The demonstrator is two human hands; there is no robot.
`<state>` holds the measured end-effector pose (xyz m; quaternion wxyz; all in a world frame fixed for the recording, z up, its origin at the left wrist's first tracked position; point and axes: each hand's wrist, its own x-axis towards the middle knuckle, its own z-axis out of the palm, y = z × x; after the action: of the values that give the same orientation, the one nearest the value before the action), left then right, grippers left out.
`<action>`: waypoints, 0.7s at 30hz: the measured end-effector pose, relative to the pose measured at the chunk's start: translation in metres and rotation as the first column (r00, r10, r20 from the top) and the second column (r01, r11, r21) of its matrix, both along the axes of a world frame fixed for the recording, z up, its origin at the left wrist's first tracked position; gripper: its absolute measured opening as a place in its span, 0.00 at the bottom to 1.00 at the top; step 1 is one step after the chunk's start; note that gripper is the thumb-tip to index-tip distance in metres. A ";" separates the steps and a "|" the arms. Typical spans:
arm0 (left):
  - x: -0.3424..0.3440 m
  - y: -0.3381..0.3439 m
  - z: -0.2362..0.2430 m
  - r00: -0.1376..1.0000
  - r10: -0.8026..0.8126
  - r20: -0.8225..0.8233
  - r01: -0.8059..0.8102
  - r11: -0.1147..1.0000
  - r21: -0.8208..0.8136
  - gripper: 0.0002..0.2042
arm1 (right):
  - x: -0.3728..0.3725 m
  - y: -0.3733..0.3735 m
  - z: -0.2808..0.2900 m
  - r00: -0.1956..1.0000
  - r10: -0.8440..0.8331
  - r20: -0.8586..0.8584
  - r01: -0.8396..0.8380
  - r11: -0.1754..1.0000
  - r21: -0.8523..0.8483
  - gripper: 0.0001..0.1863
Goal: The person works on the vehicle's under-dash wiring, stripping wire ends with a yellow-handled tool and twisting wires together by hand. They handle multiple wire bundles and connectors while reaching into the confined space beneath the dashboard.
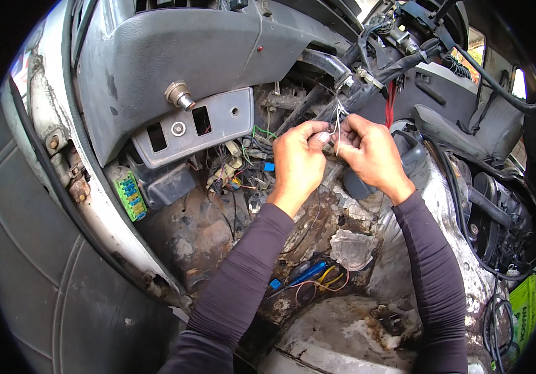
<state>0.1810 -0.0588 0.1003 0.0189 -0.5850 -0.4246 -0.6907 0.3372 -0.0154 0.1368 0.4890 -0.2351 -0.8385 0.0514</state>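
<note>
Both my hands meet below the steering column [368, 84], at a bundle of thin white wires [341, 107] that hangs from it. My left hand [301, 159] pinches a wire between thumb and forefinger. Close beside it, my right hand [371, 149] has its fingers closed on the white wires too, and one end pokes out below the fingertips. The exact grip is partly hidden by the fingers. Behind my right hand run red wires [391, 100]. Left of my left hand lies a tangle of loose wiring and connectors [234, 165].
A grey switch panel [218, 118] hangs loose under the dashboard [174, 56]. A green fuse box [130, 194] sits by the door frame. On the rusty floor lie a blue-handled tool [308, 273] and yellow-handled pliers [329, 275]. Black cables [495, 324] coil at right.
</note>
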 end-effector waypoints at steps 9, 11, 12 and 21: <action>0.001 0.008 -0.007 0.997 0.074 -0.020 -0.071 0.992 0.100 0.08 | 0.001 -0.009 -0.010 0.991 0.091 -0.103 -0.107 0.980 -0.169 0.11; 0.001 0.010 -0.006 0.999 0.048 0.020 -0.049 0.997 0.053 0.10 | 0.001 -0.013 -0.010 0.982 0.135 -0.135 -0.164 0.960 -0.228 0.10; 0.003 0.011 -0.006 0.995 -0.066 0.077 0.058 0.993 0.106 0.11 | -0.001 -0.015 -0.008 0.975 0.155 -0.157 -0.190 0.951 -0.242 0.09; -0.005 -0.004 -0.012 0.897 -0.418 0.146 0.411 0.909 0.073 0.09 | -0.013 -0.016 0.008 0.971 0.132 -0.201 -0.203 0.899 -0.388 0.17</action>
<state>0.1755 -0.0629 0.0881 -0.1507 -0.6047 -0.2765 -0.7316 0.3239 -0.0317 0.1448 0.4930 -0.2528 -0.7819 0.2859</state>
